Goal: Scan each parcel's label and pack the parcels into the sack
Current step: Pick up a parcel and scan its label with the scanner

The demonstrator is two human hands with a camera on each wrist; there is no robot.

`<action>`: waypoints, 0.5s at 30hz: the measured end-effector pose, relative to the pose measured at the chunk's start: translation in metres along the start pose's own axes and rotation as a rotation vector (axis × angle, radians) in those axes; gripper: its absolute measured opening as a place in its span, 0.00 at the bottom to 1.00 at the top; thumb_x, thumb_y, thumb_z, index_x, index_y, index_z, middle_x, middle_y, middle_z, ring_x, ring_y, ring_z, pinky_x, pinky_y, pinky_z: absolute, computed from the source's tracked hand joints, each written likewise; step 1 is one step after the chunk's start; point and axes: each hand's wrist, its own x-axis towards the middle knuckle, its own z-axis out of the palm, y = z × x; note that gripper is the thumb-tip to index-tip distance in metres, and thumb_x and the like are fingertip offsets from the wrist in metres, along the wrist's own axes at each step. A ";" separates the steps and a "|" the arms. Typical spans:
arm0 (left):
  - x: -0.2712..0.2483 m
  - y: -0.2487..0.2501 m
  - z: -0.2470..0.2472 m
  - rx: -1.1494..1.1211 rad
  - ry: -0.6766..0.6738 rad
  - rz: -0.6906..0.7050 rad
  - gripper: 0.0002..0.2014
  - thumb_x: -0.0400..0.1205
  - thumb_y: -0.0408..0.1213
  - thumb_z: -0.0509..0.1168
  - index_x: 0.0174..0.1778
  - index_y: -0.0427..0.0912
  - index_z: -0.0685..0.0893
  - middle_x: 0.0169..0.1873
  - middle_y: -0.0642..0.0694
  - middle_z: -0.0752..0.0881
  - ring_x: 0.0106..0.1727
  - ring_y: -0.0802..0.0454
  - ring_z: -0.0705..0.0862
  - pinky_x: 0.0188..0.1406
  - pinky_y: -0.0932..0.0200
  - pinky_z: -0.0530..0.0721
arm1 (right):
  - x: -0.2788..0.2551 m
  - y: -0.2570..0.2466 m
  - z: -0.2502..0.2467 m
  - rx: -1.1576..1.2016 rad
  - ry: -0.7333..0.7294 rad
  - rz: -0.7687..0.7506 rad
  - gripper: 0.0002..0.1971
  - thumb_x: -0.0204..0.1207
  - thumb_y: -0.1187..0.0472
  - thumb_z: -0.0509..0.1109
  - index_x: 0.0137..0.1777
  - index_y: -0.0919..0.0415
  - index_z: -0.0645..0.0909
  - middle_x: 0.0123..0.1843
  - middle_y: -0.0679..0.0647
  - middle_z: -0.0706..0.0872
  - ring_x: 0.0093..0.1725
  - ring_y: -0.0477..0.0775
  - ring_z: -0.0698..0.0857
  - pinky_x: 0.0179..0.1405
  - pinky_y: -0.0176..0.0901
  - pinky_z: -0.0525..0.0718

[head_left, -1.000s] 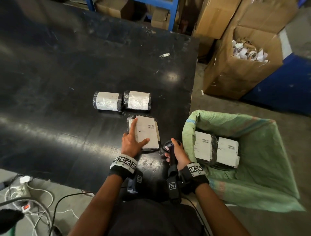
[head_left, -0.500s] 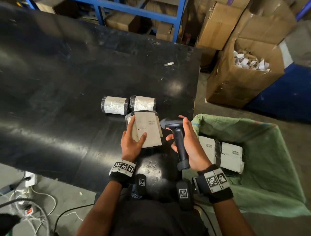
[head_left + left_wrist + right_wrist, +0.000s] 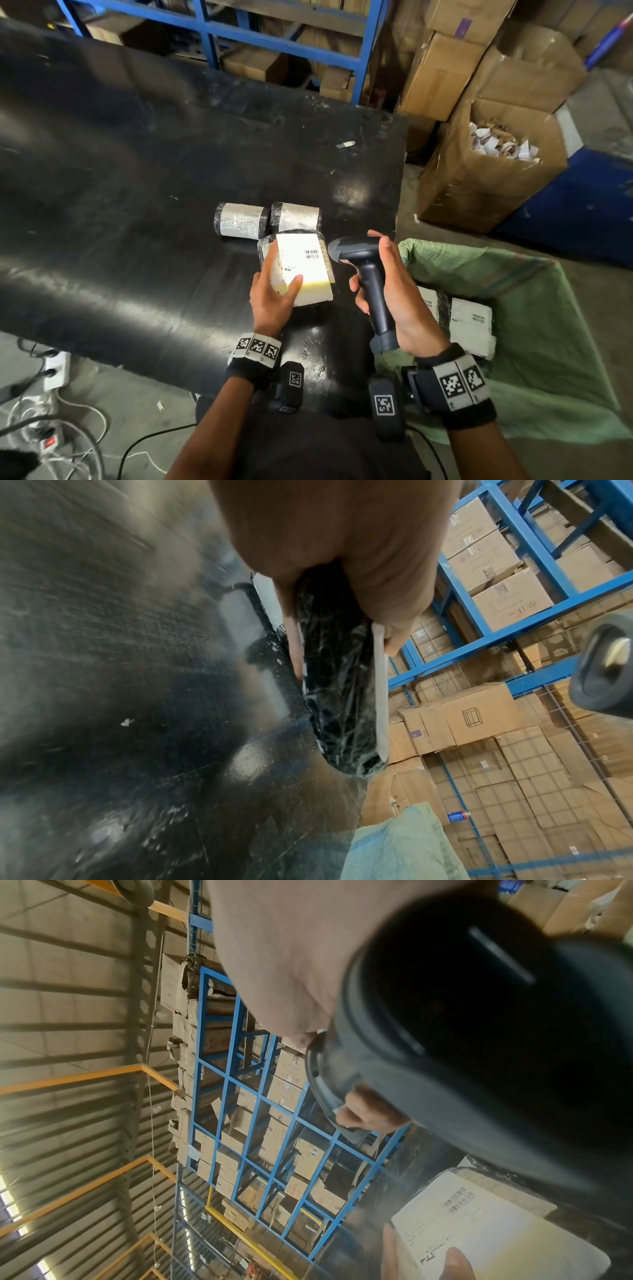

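My left hand (image 3: 274,291) holds a black-wrapped parcel (image 3: 301,270) tilted up off the black table (image 3: 137,212), thumb on its white barcode label (image 3: 486,1229). The left wrist view shows that parcel (image 3: 339,696) edge-on between thumb and fingers. My right hand (image 3: 387,281) grips a dark handheld scanner (image 3: 363,260), its head pointed at the lit label. Two more rolled parcels (image 3: 241,221) (image 3: 296,216) lie side by side on the table just beyond. The green sack (image 3: 548,325) stands open at the right with two labelled parcels (image 3: 471,325) inside.
An open cardboard box (image 3: 486,178) of paper scraps stands on the floor beyond the sack. Blue shelving (image 3: 281,31) with cartons runs behind the table. A power strip and cables (image 3: 51,377) lie on the floor at the lower left.
My left hand has lifted and tilted the parcel off the table. My right hand has raised the scanner from the table edge and aimed it at the label, which now glows.
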 end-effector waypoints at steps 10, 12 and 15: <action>-0.007 -0.002 -0.010 -0.015 0.011 0.002 0.42 0.75 0.55 0.71 0.86 0.61 0.64 0.71 0.52 0.82 0.67 0.45 0.82 0.68 0.40 0.83 | -0.007 0.010 0.007 0.010 -0.003 0.008 0.20 0.86 0.42 0.53 0.74 0.44 0.70 0.56 0.62 0.85 0.34 0.54 0.82 0.20 0.39 0.75; -0.009 -0.001 -0.012 -0.013 0.006 -0.006 0.42 0.75 0.55 0.71 0.86 0.61 0.64 0.70 0.48 0.83 0.66 0.45 0.82 0.68 0.40 0.83 | -0.007 0.012 0.007 0.009 0.005 0.005 0.20 0.86 0.43 0.53 0.75 0.45 0.70 0.57 0.61 0.86 0.34 0.54 0.83 0.19 0.39 0.76; -0.011 -0.004 -0.015 -0.012 0.005 -0.017 0.41 0.75 0.56 0.71 0.86 0.63 0.64 0.69 0.48 0.83 0.65 0.45 0.82 0.67 0.38 0.83 | 0.005 0.026 0.004 -0.076 0.061 0.023 0.20 0.87 0.44 0.53 0.76 0.45 0.68 0.62 0.61 0.86 0.34 0.54 0.86 0.17 0.38 0.77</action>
